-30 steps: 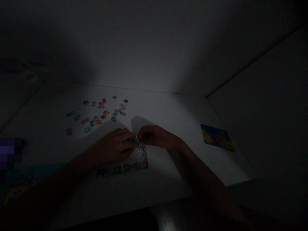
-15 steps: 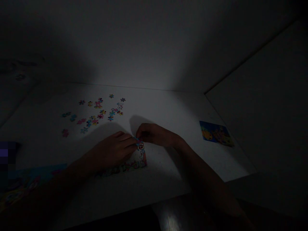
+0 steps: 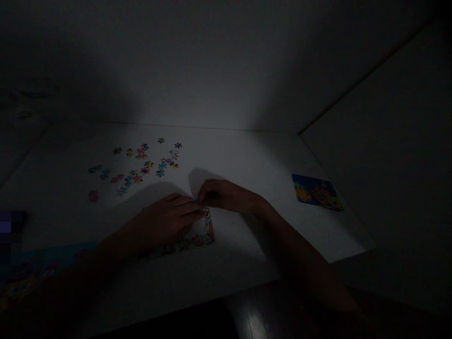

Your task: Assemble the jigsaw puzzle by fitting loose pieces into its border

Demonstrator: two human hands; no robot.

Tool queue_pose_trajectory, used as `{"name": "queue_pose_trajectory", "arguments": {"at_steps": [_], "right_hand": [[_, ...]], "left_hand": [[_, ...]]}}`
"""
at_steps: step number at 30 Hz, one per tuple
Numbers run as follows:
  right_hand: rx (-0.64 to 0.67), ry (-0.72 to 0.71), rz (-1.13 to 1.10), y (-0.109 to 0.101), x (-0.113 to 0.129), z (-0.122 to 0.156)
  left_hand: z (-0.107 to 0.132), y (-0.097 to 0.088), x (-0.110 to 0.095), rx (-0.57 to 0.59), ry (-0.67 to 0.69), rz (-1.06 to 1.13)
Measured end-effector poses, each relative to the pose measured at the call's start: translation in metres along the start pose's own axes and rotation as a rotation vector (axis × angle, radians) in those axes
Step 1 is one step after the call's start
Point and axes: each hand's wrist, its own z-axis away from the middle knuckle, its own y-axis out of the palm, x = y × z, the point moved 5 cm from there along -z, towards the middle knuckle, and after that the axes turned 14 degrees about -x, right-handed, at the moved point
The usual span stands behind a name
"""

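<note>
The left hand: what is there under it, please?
Puzzle pieces show beside the left hand, at its right and along its lower edge. What lies directly under it is covered and cannot be seen.

The partly joined jigsaw border (image 3: 211, 230) lies flat on the pale surface (image 3: 243, 157), its colourful near strip and right side meeting at a corner. The loose jigsaw pieces (image 3: 137, 179), pink, blue and yellow among them, are scattered beyond it, to the left.

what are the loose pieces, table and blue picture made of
Pieces: probably printed cardboard, flat with cut knobs; gloss unclear in this dimness. Table: pale, smooth, seemingly matt; perhaps laminate, no grain shows. Picture: likely paper or thin card, flat, colourfully printed; finish unclear.
</note>
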Motion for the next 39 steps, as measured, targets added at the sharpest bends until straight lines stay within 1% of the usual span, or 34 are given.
{"name": "queue_pose_trajectory", "arguments": {"at_steps": [7,15,22,28,33,36,39], "right_hand": [[0.004,0.022,-0.016,0.0002,0.0016,0.0000],[-0.009,0.026,0.013,-0.0001,0.0008,-0.0004],[-0.007,0.034,0.015,0.0008,-0.0015,-0.0006],[-0.011,0.033,0.019,0.0004,-0.0008,-0.0004],[-0.006,0.023,0.002,0.0004,0.0001,-0.0001],[-0.008,0.020,0.001,0.0006,0.0000,0.0004],[0.002,0.022,-0.021,0.0012,0.0001,0.0007]], "left_hand": [[-0.0011,-0.0001,-0.0014,0.038,-0.047,-0.042],[-0.0029,0.0017,-0.0045,0.080,-0.048,-0.053],[-0.0005,0.0034,-0.0014,0.082,-0.056,-0.057],[-0.0018,0.0048,-0.0041,0.085,-0.069,-0.063],[-0.0048,0.0016,-0.0059,0.100,-0.119,-0.021],[-0.0039,0.0022,-0.0018,0.108,-0.150,0.032],[-0.0024,0.0034,0.0030,0.086,-0.153,0.092]]}}
